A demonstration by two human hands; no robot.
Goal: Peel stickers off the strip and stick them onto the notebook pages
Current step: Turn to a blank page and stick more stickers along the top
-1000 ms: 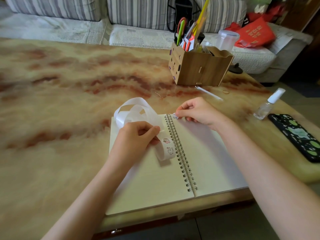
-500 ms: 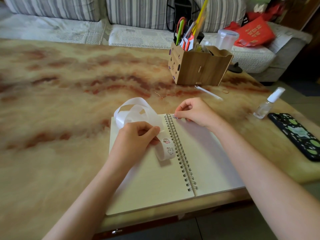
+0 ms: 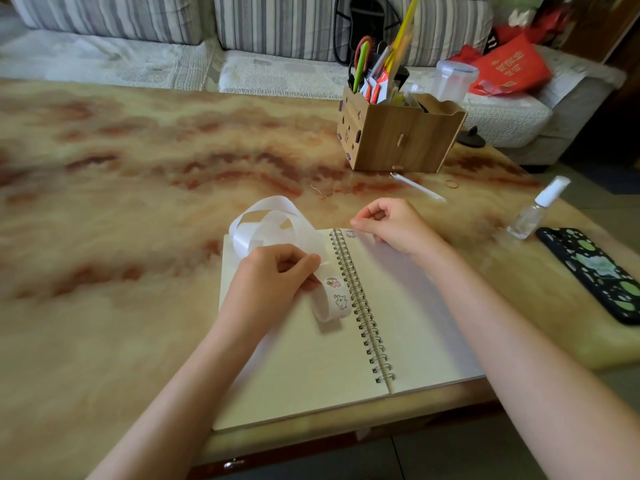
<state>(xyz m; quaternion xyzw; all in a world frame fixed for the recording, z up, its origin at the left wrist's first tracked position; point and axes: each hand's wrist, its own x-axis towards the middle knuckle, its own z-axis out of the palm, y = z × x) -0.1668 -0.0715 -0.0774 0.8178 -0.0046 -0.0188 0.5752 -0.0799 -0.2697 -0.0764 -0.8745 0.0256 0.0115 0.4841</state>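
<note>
The left hand (image 3: 277,275) pinches a glossy white curling sticker strip (image 3: 273,216) over the cream spiral-bound notebook (image 3: 311,368). The right hand (image 3: 391,226) has its fingers curled and empty beside 1 stuck sticker (image 3: 349,233). The strip looks light, floppy and slick, so lift each sticker by its edge.

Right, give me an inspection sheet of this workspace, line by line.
Surface: marbled tabletop, with the notebook at its near edge.
Job's things: open spiral notebook; sticker strip looped over the left page; one sticker at the top of the right page, by the spiral.
Clutter: wooden organiser holding scissors; spray bottle; phone; rubber band.
Hands: left hand grips the strip; right hand is curled beside the sticker, holding nothing.
Cables: dark corded item against the sofa, kind unclear.
Surroundings: striped sofa; red bag.
</note>
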